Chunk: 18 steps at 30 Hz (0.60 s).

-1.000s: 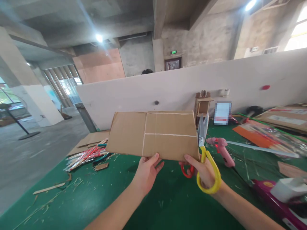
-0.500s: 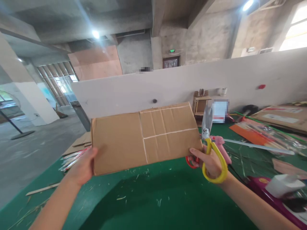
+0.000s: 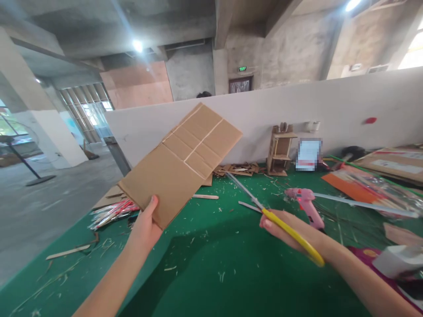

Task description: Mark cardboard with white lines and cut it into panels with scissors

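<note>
Head view: our left hand [image 3: 145, 226] holds a flat, brown, rectangular cardboard sheet [image 3: 175, 169] by its lower corner, thumb on the near face, other fingers mostly hidden behind, pinching the board between. The sheet is up in the air left of centre, tilted, long side running lower left to upper right over the green tabletop [image 3: 251, 273]. Its top part overlaps the white partition [image 3: 337, 101] in our line of sight. Pale lines cross on the upper half, with creases. Our right hand [image 3: 291, 226] grips yellow-handled metal scissors [image 3: 306, 247], fingers curled round the handle. Blade points up-left at the sheet's lower right edge, gap visible. We can't tell how far the blades are spread. Right of that hand: a pink plastic glue gun [image 3: 309, 204] on the table. Behind, by the partition: a small brown cardboard shelf unit [image 3: 281, 149], with a heap of brown cardboard scraps [image 3: 243, 169] just left of it. Far left: a red-and-white plastic-wrapped bundle [image 3: 114, 212], near a thin pale wooden stick [image 3: 68, 252].
</note>
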{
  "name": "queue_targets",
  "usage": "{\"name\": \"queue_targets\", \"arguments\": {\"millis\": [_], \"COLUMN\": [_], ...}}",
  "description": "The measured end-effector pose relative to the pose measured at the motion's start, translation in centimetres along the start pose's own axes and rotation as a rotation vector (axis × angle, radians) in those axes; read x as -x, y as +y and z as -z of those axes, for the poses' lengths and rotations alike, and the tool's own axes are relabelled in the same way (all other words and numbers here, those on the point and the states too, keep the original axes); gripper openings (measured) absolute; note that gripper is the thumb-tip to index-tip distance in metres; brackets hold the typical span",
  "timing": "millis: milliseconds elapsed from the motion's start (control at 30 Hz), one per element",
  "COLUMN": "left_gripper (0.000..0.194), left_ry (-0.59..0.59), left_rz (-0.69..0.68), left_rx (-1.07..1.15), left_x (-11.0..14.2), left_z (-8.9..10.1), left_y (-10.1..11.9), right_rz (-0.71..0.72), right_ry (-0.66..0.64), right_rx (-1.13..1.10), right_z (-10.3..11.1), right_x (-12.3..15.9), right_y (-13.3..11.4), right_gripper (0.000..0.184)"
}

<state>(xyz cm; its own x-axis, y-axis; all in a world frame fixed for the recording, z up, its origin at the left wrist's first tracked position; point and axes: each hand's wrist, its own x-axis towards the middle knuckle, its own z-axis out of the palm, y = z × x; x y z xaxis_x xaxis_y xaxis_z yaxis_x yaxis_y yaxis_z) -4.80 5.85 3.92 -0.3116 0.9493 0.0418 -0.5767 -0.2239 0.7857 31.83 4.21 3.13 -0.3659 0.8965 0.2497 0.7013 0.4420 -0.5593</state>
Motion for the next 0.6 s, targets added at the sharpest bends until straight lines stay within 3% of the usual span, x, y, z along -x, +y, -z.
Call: {"name": "queue_targets", "arguments": {"millis": [133, 400, 600], "left_gripper": [0.031, 0.037, 0.041], "left_ry": [0.003, 0.027, -0.012], "left_rz": [0.014, 0.096, 0.119], "left_rx": [0.043, 0.037, 0.024], "left_x": [1.0, 2.7, 3.5], "left_z": [-1.0, -2.7, -2.7], "left_y": [-0.4, -2.1, -3.1], "right_rz": [0.097, 0.115, 0.088], "right_ry": [-0.178, -0.168, -0.173], "right_rx": [-0.001, -0.072, -0.071], "right_z": [-0.8, -0.9, -1.5], "right_x": [0.0, 0.1, 0.0], "right_y": [-1.1, -1.9, -1.4], "right_gripper": [0.051, 0.053, 0.056]}}
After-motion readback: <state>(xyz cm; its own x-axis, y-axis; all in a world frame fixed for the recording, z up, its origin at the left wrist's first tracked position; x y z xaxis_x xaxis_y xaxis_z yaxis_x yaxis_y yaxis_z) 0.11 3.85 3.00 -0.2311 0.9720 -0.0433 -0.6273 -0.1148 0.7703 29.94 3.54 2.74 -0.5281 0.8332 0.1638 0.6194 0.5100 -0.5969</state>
